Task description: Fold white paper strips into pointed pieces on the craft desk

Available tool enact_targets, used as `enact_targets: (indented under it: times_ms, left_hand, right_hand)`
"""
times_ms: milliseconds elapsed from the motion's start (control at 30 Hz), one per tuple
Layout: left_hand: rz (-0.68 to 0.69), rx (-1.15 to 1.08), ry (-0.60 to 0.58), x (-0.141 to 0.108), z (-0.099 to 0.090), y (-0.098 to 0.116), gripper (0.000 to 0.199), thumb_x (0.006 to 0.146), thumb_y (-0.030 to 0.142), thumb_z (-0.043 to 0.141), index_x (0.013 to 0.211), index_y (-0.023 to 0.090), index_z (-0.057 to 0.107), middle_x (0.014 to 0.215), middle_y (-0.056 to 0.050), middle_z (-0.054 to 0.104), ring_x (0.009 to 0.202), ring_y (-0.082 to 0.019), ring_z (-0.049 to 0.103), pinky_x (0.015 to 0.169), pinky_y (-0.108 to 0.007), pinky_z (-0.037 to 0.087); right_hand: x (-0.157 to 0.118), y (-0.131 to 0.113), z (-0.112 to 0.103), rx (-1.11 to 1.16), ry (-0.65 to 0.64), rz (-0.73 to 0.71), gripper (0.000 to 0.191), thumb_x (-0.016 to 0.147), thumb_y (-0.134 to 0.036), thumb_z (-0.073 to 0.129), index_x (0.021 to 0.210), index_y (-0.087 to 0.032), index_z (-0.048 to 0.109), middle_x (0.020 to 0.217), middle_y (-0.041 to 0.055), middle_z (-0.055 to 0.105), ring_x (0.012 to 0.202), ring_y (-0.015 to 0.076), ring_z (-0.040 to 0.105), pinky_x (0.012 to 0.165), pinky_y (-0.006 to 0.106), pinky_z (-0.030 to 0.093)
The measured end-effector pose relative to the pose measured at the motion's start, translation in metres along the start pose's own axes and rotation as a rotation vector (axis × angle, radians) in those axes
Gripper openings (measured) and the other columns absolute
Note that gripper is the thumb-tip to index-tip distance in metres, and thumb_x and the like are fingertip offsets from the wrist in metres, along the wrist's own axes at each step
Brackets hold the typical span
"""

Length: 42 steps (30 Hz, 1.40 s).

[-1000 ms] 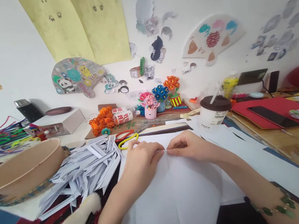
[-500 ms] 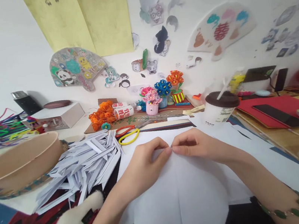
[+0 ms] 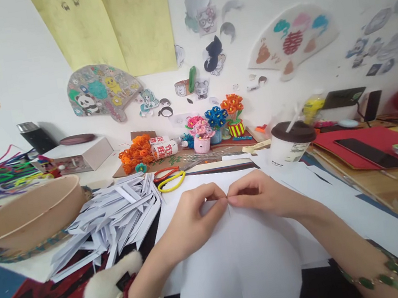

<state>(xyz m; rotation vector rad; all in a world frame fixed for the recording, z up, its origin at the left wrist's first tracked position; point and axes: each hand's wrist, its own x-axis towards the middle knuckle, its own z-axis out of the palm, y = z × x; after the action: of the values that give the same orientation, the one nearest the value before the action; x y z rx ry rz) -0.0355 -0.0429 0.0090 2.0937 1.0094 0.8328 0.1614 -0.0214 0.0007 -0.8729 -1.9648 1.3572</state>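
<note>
A large white sheet of paper (image 3: 240,268) with a crease down its middle stretches from my hands toward me. My left hand (image 3: 200,214) pinches its far edge between thumb and fingers. Right beside it, my right hand (image 3: 261,194) pinches the same edge, and the two sets of fingertips meet at the crease. More white paper lies flat underneath. To the left sits a heap of folded white paper strips (image 3: 119,217). Yellow- and red-handled scissors (image 3: 171,181) rest just beyond my left hand.
A beige basin (image 3: 27,211) stands at the far left. A lidded drink cup (image 3: 292,142) with a straw is beyond my right hand. Flower pots (image 3: 201,143) line the back by the wall. Red folders with a black phone (image 3: 369,152) lie at the right.
Both hands keep the same pinch on the paper's edge. The left forearm and its wristbands have shifted slightly right and up; the view has moved a little.
</note>
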Motion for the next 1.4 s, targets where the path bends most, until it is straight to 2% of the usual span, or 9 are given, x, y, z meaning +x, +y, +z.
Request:
enact_targets:
  times_ms: [367,733,833,933,1133,1167,1233,1300,1400]
  left_hand:
    - [0.035,-0.018,0.134,-0.006,0.003,0.003,0.02,0.09,0.027,0.051,0.074,0.017,0.061,0.074,0.001,0.061,0.069,-0.013,0.051,0.067,-0.024,0.038]
    - [0.016,-0.009,0.124,-0.004,0.0,0.001,0.024,0.091,0.034,0.051,0.076,0.018,0.062,0.075,0.0,0.064,0.071,-0.013,0.054,0.066,-0.024,0.039]
    - [-0.012,0.012,0.118,0.0,-0.003,-0.004,0.026,0.091,0.036,0.05,0.078,0.019,0.063,0.079,0.0,0.067,0.073,-0.014,0.056,0.068,-0.024,0.041]
    - [-0.096,0.106,0.174,0.005,-0.007,-0.014,0.023,0.088,0.036,0.053,0.08,0.019,0.065,0.083,-0.001,0.068,0.076,-0.016,0.058,0.071,-0.026,0.041]
    - [-0.397,0.324,0.284,0.015,-0.004,-0.044,0.028,0.079,0.042,0.057,0.079,0.017,0.069,0.056,0.002,0.05,0.059,-0.016,0.05,0.058,-0.026,0.032]
    - [-0.417,0.347,0.284,0.017,-0.002,-0.047,0.029,0.079,0.042,0.056,0.08,0.017,0.07,0.055,0.003,0.048,0.059,-0.016,0.049,0.057,-0.026,0.031]
    - [-0.447,0.395,0.289,0.018,0.001,-0.051,0.028,0.079,0.04,0.057,0.082,0.016,0.071,0.055,0.002,0.049,0.058,-0.016,0.049,0.057,-0.026,0.031]
    - [-0.466,0.421,0.298,0.018,0.002,-0.054,0.028,0.08,0.038,0.056,0.084,0.015,0.071,0.055,0.002,0.051,0.057,-0.015,0.049,0.058,-0.026,0.031]
    - [-0.482,0.433,0.312,0.018,0.002,-0.059,0.025,0.082,0.035,0.056,0.084,0.014,0.069,0.056,0.001,0.055,0.055,-0.015,0.05,0.058,-0.026,0.031]
  right_hand:
    - [-0.001,0.003,0.007,0.09,0.079,-0.08,0.031,0.081,-0.043,0.067,0.066,-0.016,0.068,0.063,0.0006,0.058,0.059,0.0112,0.046,0.052,0.024,0.037]
    - [-0.001,0.001,0.005,0.021,0.099,-0.084,0.032,0.084,-0.043,0.062,0.066,-0.017,0.068,0.062,0.0003,0.056,0.059,0.0122,0.046,0.053,0.025,0.037]
    - [-0.002,0.001,0.001,-0.101,0.13,-0.071,0.026,0.087,-0.038,0.058,0.074,-0.018,0.069,0.07,0.0013,0.063,0.066,0.0142,0.053,0.06,0.026,0.04]
    - [0.001,0.008,-0.005,-0.297,0.19,-0.049,0.021,0.088,-0.032,0.054,0.076,-0.019,0.066,0.078,0.0015,0.068,0.074,0.0162,0.058,0.066,0.027,0.042]
    - [0.016,0.038,-0.004,-0.874,0.435,0.076,0.031,0.093,-0.031,0.044,0.069,-0.019,0.06,0.079,0.0059,0.066,0.084,0.0228,0.058,0.073,0.034,0.039]
    - [0.018,0.044,0.0,-0.919,0.481,0.073,0.029,0.093,-0.03,0.045,0.073,-0.019,0.062,0.086,0.0074,0.067,0.09,0.0244,0.058,0.078,0.035,0.039]
    - [0.024,0.054,0.008,-0.925,0.534,0.064,0.025,0.094,-0.026,0.042,0.093,-0.016,0.065,0.103,0.0107,0.067,0.102,0.0255,0.057,0.087,0.037,0.04]
    - [0.028,0.063,0.016,-0.928,0.52,0.063,0.032,0.096,-0.028,0.039,0.114,-0.013,0.061,0.116,0.014,0.064,0.111,0.0262,0.056,0.094,0.038,0.04]
    - [0.034,0.074,0.027,-0.99,0.488,0.12,0.043,0.097,-0.032,0.037,0.13,-0.009,0.053,0.135,0.0185,0.053,0.127,0.0288,0.046,0.103,0.041,0.037]
